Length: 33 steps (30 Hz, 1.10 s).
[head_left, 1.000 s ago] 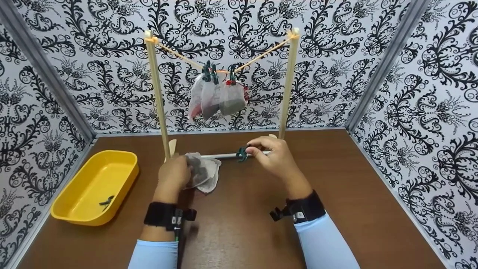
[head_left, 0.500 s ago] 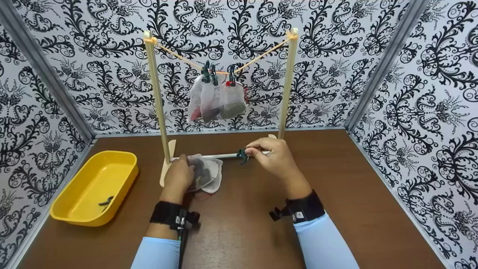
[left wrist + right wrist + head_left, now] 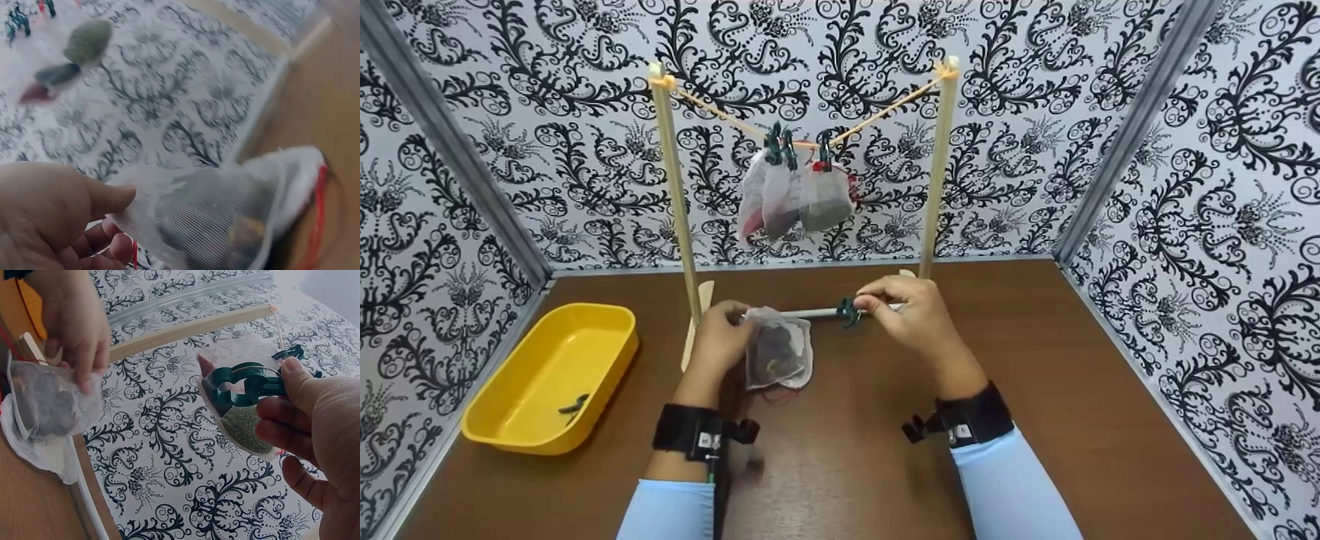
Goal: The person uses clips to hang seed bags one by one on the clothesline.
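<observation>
In the head view my left hand [image 3: 718,339] pinches the upper edge of a white mesh pouch [image 3: 775,352] with dark contents. A second, whiter pouch [image 3: 42,453] with a red cord shows just behind it; whether it is also held I cannot tell. My right hand [image 3: 913,313] holds a dark green clothespin [image 3: 244,385] between thumb and forefinger, its jaws pointing left toward the pouch. Above and beyond both hands, several mesh pouches [image 3: 826,201] hang from an orange cord [image 3: 889,111] by green clothespins [image 3: 825,148].
Two wooden posts [image 3: 676,195] carry the cord, and a pale rod [image 3: 814,313] runs low between them. At left stands a yellow tray [image 3: 607,319] with a dark green clothespin [image 3: 574,405] inside. Patterned walls [image 3: 1185,187] enclose the brown table [image 3: 1080,420].
My left hand has turned and shifted its fingers to the pouch's upper edge, so more of the pouch shows. The right hand with its clothespin stays nearly still.
</observation>
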### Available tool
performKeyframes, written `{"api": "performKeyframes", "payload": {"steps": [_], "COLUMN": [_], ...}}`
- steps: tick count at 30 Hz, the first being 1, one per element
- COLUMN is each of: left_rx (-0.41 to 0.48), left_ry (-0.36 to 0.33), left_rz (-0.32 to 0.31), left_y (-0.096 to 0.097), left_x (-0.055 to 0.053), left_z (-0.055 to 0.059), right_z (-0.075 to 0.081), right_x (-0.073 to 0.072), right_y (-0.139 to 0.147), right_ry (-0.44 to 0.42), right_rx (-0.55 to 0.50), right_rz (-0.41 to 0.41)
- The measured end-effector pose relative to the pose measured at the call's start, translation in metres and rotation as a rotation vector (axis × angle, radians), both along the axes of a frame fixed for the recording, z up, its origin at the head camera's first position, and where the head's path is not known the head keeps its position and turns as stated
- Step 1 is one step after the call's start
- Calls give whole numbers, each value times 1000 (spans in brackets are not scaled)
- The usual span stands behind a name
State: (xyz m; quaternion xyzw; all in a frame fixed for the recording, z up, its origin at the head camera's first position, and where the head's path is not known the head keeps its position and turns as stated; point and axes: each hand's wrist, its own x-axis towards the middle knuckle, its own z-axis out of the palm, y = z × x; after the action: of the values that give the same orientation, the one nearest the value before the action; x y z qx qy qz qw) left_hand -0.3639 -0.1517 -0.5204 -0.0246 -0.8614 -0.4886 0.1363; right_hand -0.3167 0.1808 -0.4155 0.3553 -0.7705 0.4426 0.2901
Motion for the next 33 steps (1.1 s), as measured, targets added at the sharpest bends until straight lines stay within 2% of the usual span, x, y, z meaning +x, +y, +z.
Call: {"api": "performKeyframes", "payload": {"steps": [3, 7, 10, 16, 24, 28, 33], "left_rx": [38, 76, 125, 143, 106, 46, -26], "left_ry": [-32, -15, 12, 44, 220, 314, 377], "left_rz": [21, 38, 69, 117, 281, 322, 330], "left_y": [9, 14, 15, 14, 11, 9, 5], "left_x": [23, 36, 43, 58, 71, 70, 62], "left_z": [36, 60, 74, 97, 120, 128, 138], "right_z": [-1, -3, -4, -2, -2, 1, 5], "right_x": [0, 1, 2, 4, 3, 3, 2], "right_y": [0, -1, -1, -2, 0, 1, 5], "right_ry": [-15, -26, -37, -51, -72, -93, -114], "right_rx": [-2, 3, 6, 17, 12, -7, -103], "right_rz": [3, -11, -18, -21, -19, -15, -28]}}
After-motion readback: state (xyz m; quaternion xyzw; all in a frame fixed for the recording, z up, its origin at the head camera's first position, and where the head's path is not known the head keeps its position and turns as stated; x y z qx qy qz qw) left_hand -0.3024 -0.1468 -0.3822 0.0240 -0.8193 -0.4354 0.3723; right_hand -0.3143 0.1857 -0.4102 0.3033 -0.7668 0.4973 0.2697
